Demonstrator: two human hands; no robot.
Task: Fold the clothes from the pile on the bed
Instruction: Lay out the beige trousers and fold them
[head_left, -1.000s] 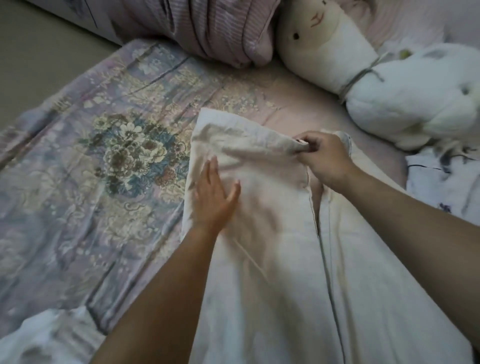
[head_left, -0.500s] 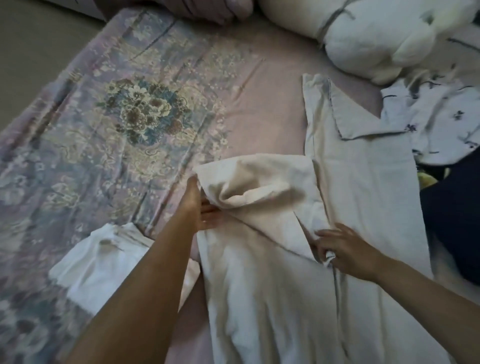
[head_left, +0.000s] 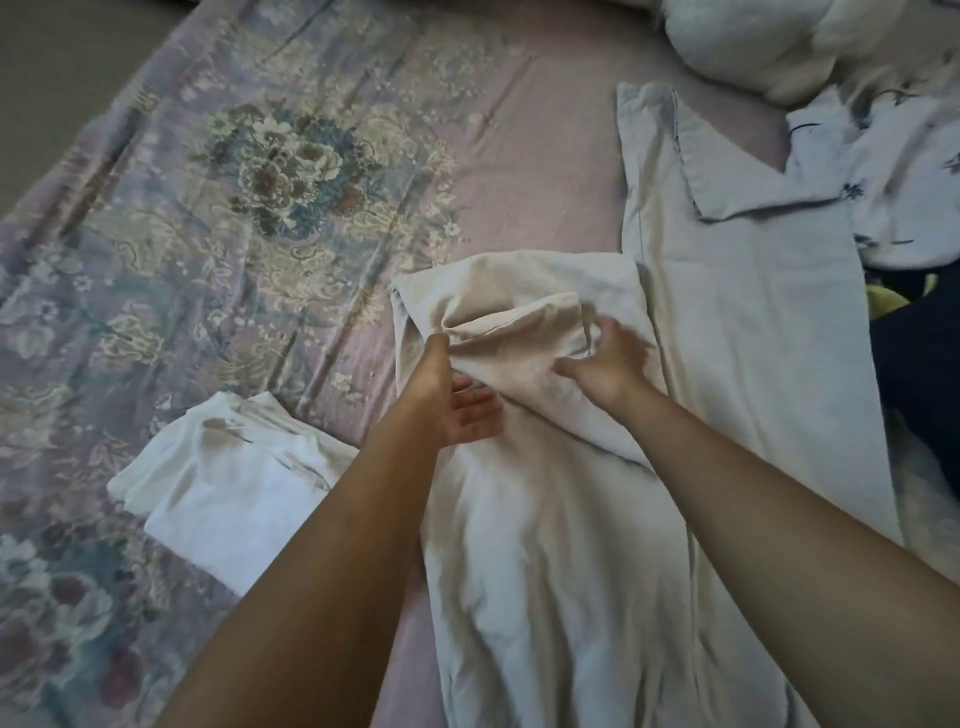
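Note:
Beige trousers lie lengthwise on the bed. One leg stretches flat toward the far end; the other leg is doubled back toward me into a loose fold. My left hand sits at the left side of that fold, palm showing and fingers straight against the lower layer, with the thumb up along the cloth. My right hand lies on top of the folded flap, its fingers curled into the fabric and gripping it.
A folded white garment lies left of my left forearm. On the right are a white flower-print garment and a dark navy one. A white plush toy lies at the far right. The floral bedsheet runs leftward to the floor.
My right hand pulled the far end of one trouser leg back toward me, then moved up onto the flap. My left hand stayed at the crease. My view tilted down.

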